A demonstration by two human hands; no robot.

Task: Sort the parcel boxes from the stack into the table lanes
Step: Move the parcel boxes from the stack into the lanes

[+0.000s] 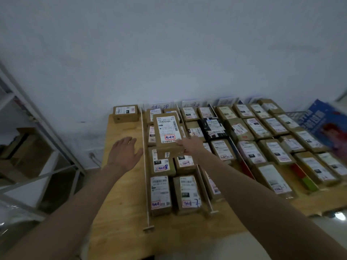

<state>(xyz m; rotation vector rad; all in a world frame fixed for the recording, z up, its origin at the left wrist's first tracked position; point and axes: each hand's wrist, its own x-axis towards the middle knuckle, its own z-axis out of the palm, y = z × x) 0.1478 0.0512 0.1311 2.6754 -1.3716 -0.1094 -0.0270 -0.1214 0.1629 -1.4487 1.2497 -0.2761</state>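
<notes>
Over the wooden table (pixel 122 194) with its box-filled lanes, the right hand (pixel 189 146) gripped a labelled parcel (pixel 168 135) raised above what seemed the second lane, best lowered flat between the dividers, while the left hand (pixel 124 152) hovered spread and empty.

The right hand (pixel 189 145) hides the near right corner of the held box (pixel 169 135). Far lane signs (pixel 190 104) are blurred, unreadable. A blue poster (pixel 326 124) runs off the right edge.
</notes>
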